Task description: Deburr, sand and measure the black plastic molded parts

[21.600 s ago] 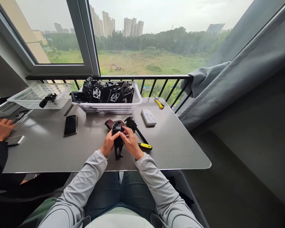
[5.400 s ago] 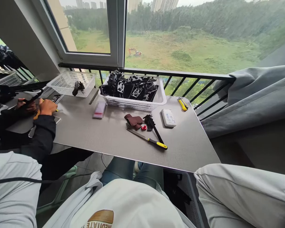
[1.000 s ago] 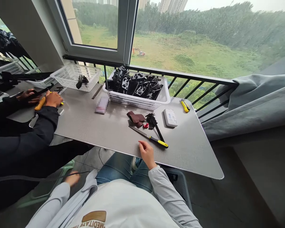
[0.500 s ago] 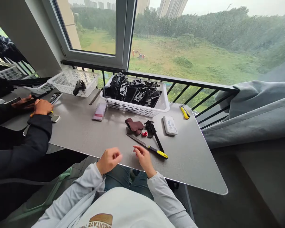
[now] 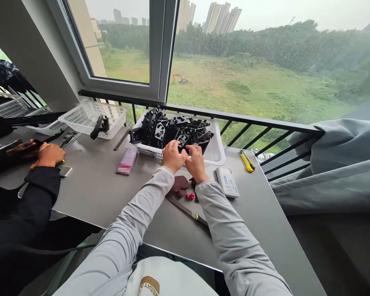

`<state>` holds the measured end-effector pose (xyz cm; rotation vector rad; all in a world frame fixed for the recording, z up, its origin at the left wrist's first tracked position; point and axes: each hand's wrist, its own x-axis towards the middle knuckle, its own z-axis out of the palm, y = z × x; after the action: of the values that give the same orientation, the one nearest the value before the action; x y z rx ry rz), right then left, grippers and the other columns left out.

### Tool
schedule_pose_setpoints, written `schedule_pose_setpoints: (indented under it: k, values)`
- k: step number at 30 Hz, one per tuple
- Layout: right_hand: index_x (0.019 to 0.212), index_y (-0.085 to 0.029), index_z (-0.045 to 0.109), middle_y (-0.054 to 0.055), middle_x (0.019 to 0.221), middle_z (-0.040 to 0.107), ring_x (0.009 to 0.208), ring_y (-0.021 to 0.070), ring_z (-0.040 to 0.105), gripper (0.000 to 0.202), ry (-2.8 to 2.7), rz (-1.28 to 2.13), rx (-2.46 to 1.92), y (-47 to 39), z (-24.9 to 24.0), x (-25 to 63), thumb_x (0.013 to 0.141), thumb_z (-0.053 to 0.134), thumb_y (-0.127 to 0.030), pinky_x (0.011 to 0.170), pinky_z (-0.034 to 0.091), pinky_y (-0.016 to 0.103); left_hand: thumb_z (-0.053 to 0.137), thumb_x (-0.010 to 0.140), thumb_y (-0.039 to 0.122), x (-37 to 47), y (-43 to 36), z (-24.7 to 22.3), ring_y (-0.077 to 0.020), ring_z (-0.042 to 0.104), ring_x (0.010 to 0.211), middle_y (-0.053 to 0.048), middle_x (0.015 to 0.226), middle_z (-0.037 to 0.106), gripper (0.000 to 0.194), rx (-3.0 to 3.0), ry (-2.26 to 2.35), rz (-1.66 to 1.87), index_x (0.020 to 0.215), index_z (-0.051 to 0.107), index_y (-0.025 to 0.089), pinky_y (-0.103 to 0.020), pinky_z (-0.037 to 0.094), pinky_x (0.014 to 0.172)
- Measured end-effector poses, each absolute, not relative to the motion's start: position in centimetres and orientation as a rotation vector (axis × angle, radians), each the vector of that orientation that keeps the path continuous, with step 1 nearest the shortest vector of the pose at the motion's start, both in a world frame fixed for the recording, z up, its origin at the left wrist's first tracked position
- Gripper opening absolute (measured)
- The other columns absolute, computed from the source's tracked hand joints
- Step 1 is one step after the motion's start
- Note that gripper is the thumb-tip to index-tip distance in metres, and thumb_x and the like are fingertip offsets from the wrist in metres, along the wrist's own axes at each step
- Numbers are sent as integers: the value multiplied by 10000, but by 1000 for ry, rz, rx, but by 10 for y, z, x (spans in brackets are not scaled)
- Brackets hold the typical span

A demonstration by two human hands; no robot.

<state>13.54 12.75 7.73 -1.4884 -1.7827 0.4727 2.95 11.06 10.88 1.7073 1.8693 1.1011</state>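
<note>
My left hand [image 5: 173,156] is at the front edge of a white basket [image 5: 216,154] heaped with black plastic parts [image 5: 172,129], some with white-patterned plates. Its fingers are bent over and closed; what lies in them is hidden. Close beside it, thumbs almost meeting, my right hand [image 5: 197,163] is curled among the same parts, its grip hidden too. Below my hands lie brown sandpaper pieces [image 5: 180,185], a small red piece [image 5: 190,196] and a file [image 5: 185,210], its handle covered by my right sleeve. A black caliper is mostly hidden there.
A white box [image 5: 227,182] and a yellow utility knife [image 5: 247,161] lie at the right. Left of the basket are a blurred pinkish packet [image 5: 127,160] and another white basket [image 5: 91,117] holding black parts. A co-worker's hands [image 5: 51,155] work at far left. A railing [image 5: 253,124] runs behind.
Both my hands have moved forward from the table's near edge to the parts basket. My forearms now stretch over the table, and the right one covers the file's handle and most of the caliper.
</note>
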Motion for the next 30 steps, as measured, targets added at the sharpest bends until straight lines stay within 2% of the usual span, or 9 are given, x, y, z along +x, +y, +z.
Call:
schedule_pose_setpoints:
  k: [3, 7, 12, 17, 21, 24, 27, 30]
  values:
    - [1282, -153, 539, 180, 1304, 509, 1090, 299, 590, 428, -1925, 585, -1684, 161, 74, 133, 861, 540, -224, 930, 456, 413, 489, 869, 267, 31, 134, 114, -282, 488, 1261, -145, 1343, 563, 384, 1706, 1987, 736, 1234, 557, 169, -416, 325, 1071]
    - [1296, -134, 537, 201, 1204, 601, 1031, 329, 625, 503, -2012, 682, -1751, 192, 63, 126, 809, 635, -212, 879, 467, 402, 427, 887, 313, 27, 154, 110, -308, 487, 1268, -184, 1361, 541, 433, 1675, 2038, 472, 1267, 534, 135, -429, 350, 1036]
    - [1296, -81, 530, 243, 1169, 626, 1029, 342, 624, 591, -2083, 744, -1785, 218, 51, 115, 738, 699, -175, 860, 462, 372, 397, 891, 340, 18, 174, 106, -333, 506, 1257, -226, 1392, 506, 477, 1629, 2048, 373, 1290, 511, 106, -445, 386, 996]
    - [1322, -109, 509, 246, 1114, 644, 1019, 361, 635, 583, -2072, 763, -1855, 229, 47, 113, 770, 678, -199, 849, 468, 417, 436, 864, 349, 12, 187, 104, -317, 564, 1208, -212, 1346, 560, 473, 1596, 1995, 264, 1274, 533, 135, -416, 421, 952]
    - [1235, -171, 551, 188, 1020, 684, 966, 348, 654, 459, -2024, 774, -1892, 234, 46, 115, 791, 652, -226, 825, 477, 448, 444, 856, 350, 10, 192, 103, -304, 563, 1217, -192, 1322, 592, 483, 1595, 1944, 250, 1285, 532, 147, -402, 422, 953]
    - [1104, -162, 597, 188, 978, 692, 944, 345, 660, 334, -1950, 786, -1908, 238, 42, 116, 786, 662, -241, 804, 489, 457, 449, 853, 374, 8, 195, 102, -313, 570, 1206, -191, 1307, 607, 495, 1572, 1919, 267, 1285, 541, 150, -406, 426, 946]
    - [1079, -120, 587, 201, 898, 695, 861, 331, 678, 359, -1849, 807, -1895, 242, 36, 116, 769, 697, -262, 753, 513, 458, 516, 814, 362, 6, 199, 99, -317, 578, 1195, -188, 1293, 619, 501, 1536, 1899, 296, 1267, 561, 153, -397, 432, 938]
    - [1084, -98, 574, 165, 762, 688, 707, 298, 681, 459, -1762, 826, -1770, 244, 30, 114, 717, 764, -299, 654, 535, 434, 585, 756, 298, 4, 205, 94, -315, 584, 1186, -206, 1294, 614, 534, 1493, 1874, 341, 1259, 564, 120, -371, 440, 920]
